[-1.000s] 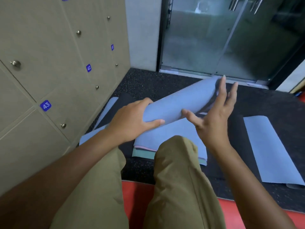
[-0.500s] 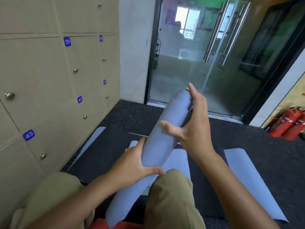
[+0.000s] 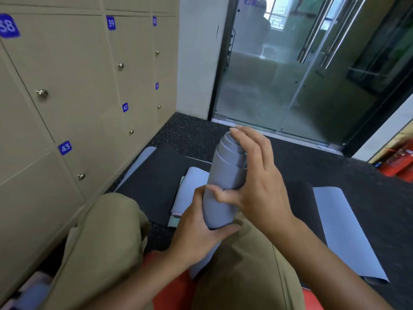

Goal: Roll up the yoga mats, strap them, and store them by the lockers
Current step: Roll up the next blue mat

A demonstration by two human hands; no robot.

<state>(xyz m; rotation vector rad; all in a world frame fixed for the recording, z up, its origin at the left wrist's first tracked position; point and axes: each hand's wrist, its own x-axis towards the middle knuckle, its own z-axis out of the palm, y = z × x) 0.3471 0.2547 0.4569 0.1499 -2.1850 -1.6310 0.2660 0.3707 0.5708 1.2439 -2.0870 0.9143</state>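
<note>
Beige lockers (image 3: 73, 90) fill the left wall, and a glass door (image 3: 290, 74) stands ahead. Flat blue mats (image 3: 344, 229) lie on the black floor (image 3: 192, 133), red extinguishers (image 3: 400, 162) half cut off at right. Over khaki knees, the rolled blue yoga mat (image 3: 223, 189) stands upright. The left hand (image 3: 196, 231) grips its lower part; the right hand (image 3: 257, 177) has its fingers clasped around the top, hiding that end's edge.

rolled mat (image 3: 225, 175) – upright over the knees | left hand (image 3: 196, 233) grips base | right hand (image 3: 257, 175) wraps top – lockers (image 3: 78, 86) at left
</note>
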